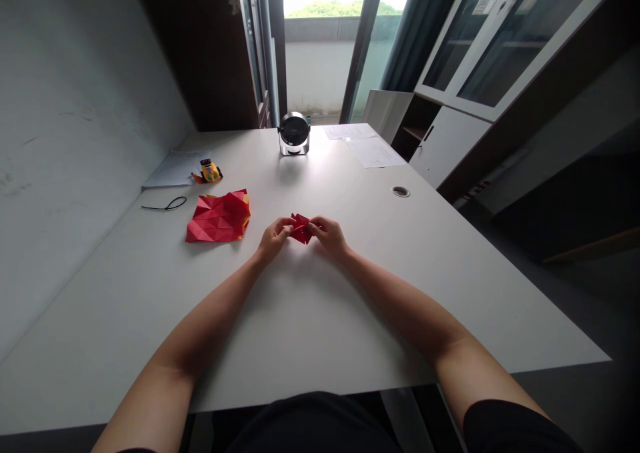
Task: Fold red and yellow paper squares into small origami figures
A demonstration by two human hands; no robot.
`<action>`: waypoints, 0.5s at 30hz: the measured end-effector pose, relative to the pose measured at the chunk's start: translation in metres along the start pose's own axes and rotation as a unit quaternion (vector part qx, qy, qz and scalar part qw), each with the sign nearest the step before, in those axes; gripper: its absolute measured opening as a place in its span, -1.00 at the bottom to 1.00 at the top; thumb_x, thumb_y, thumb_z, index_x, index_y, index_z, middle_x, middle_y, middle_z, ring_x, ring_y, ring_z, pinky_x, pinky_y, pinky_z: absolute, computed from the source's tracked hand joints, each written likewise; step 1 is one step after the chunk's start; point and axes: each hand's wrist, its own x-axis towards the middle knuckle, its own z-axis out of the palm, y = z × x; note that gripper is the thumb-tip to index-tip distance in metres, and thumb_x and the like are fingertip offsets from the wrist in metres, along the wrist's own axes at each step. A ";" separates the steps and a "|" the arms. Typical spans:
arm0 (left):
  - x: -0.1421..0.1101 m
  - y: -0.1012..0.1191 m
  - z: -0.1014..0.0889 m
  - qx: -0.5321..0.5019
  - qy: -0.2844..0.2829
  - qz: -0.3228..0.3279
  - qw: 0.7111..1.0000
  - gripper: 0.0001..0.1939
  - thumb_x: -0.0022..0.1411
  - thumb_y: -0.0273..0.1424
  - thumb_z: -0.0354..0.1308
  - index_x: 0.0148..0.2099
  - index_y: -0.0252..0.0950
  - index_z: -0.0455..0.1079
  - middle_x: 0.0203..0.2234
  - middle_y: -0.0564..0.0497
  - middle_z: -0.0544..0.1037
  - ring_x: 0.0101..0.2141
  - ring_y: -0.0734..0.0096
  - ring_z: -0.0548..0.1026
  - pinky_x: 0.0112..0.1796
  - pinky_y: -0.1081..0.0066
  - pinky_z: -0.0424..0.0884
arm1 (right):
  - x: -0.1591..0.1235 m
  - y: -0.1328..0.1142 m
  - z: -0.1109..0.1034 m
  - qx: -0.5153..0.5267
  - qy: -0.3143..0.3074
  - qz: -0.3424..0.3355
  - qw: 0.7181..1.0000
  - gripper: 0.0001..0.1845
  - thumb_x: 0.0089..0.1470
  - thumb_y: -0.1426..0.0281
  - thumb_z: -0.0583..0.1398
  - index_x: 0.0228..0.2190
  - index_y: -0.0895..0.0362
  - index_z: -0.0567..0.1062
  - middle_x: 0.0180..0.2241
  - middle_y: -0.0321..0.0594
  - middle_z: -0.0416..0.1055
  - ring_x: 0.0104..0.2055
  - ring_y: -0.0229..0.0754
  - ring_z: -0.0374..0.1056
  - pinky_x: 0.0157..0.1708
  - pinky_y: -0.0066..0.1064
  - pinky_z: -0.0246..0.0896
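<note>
A small piece of folded red origami paper is held between both my hands, near the middle of the white table. My left hand pinches its left side between thumb and fingers. On the right side, my right hand grips it in the same way. Several pointed flaps stick out above and below the fingers. To the left of my hands lies a larger creased sheet of red paper, with yellow showing along its edges.
A black cable tie, a yellow toy-like object and papers lie at the left by the wall. A small round fan stands at the back. More papers and a cable hole are at the right.
</note>
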 end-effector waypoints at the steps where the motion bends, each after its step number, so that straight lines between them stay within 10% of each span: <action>1: -0.002 0.001 0.001 0.017 -0.008 0.004 1.000 -0.67 0.26 -0.21 0.19 -0.01 -0.29 0.45 -0.22 -0.08 0.60 -0.25 0.28 0.56 -0.23 0.37 0.43 | 0.000 0.000 0.000 0.005 -0.001 0.006 1.000 -0.60 0.14 0.01 0.24 -0.34 0.12 0.57 -0.41 -0.19 0.58 -0.36 -0.14 0.51 -0.30 -0.33 0.42; 15: -0.005 -0.004 0.001 0.129 0.056 0.035 0.989 -0.77 0.31 -0.28 0.15 -0.01 -0.17 0.35 -0.29 0.01 0.61 -0.36 0.32 0.54 -0.32 0.40 0.36 | 0.001 -0.003 0.005 0.060 -0.027 0.007 0.998 -0.55 0.05 -0.03 0.29 -0.37 0.13 0.53 -0.41 -0.19 0.55 -0.35 -0.15 0.46 -0.29 -0.32 0.38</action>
